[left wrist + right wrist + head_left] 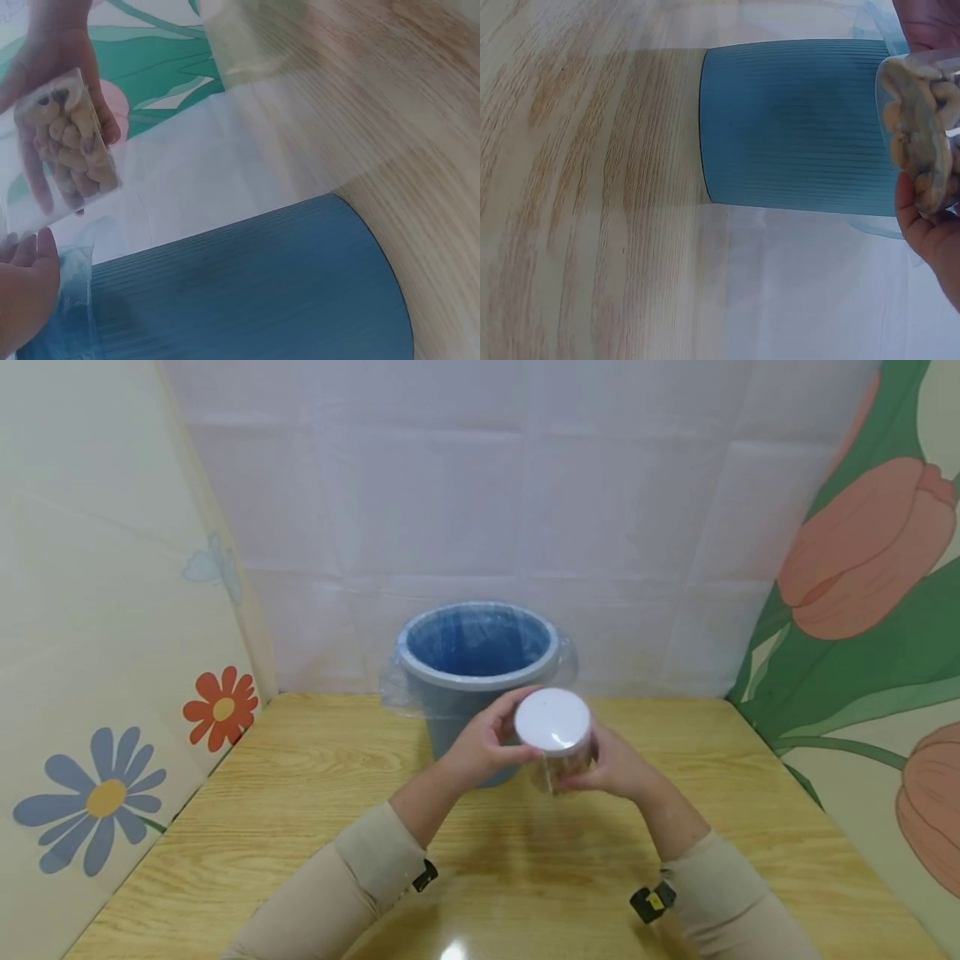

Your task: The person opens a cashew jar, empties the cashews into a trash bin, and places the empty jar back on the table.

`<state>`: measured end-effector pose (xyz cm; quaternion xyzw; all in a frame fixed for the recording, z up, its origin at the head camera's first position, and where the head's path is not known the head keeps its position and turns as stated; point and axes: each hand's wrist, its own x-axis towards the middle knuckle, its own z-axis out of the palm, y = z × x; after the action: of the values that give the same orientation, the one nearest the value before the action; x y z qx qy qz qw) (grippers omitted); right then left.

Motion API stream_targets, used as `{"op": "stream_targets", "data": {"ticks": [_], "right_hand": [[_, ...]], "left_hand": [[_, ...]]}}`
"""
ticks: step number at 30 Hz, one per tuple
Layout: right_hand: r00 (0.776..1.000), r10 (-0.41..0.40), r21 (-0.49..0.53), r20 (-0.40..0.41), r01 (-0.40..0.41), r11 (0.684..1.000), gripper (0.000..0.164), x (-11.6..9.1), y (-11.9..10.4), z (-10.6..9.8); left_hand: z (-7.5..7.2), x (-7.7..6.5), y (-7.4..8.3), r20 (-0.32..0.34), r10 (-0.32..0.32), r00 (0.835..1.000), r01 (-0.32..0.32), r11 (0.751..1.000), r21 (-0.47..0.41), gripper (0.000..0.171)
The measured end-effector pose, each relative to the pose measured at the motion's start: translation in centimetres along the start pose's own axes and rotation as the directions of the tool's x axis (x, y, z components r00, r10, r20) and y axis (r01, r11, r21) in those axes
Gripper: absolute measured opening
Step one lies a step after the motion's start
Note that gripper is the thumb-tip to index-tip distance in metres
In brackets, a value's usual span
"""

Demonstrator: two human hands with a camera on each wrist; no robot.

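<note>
A clear plastic jar (551,774) with a flat white lid (553,717) is held up in front of the bin, above the table. Pale tan, nut-like pieces (71,146) lie inside it. My left hand (487,737) grips the jar at the lid's left edge, thumb in front and fingers behind. Lower down, my right hand (618,766) holds the jar's body from the right side. In the right wrist view the jar's round base (915,139) faces the camera, and the right fingers (915,217) curl against it.
A blue-grey bin (478,678) with a clear plastic liner (397,687) folded over its rim stands at the back of the wooden table (315,793). A pale cloth hangs behind it; flower-printed panels flank the table.
</note>
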<state>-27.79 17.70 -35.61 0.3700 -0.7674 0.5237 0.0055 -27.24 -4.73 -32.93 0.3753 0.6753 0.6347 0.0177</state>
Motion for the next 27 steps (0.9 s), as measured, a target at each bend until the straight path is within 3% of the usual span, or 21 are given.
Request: {"op": "stream_targets", "data": {"ticks": [8, 13, 17, 27], "right_hand": [[0.997, 0.064, -0.062, -0.052, -0.068, 0.996, 0.092, 0.1, -0.3, 0.1], [0.991, 0.088, -0.093, -0.097, -0.097, 0.991, 0.092, 0.2, -0.3, 0.2], [0.992, 0.079, -0.096, -0.101, -0.089, 0.991, 0.093, 0.2, -0.2, 0.1], [0.999, 0.038, -0.07, -0.019, -0.039, 0.997, 0.096, -0.1, -0.4, -0.6]], "left_hand": [[0.8, 0.1, 0.5, -0.107, -0.08, 0.991, 0.083, 0.996, 0.022, 0.075], [1.0, 0.1, 0.3, -0.139, -0.087, 0.987, 0.095, 0.994, 0.055, 0.077], [0.6, 0.2, 0.1, -0.11, -0.074, 0.991, 0.079, 0.996, 0.037, 0.076], [-0.6, 0.2, 0.1, 0.049, -0.009, 0.999, 0.012, 0.998, -0.062, 0.084]]}}
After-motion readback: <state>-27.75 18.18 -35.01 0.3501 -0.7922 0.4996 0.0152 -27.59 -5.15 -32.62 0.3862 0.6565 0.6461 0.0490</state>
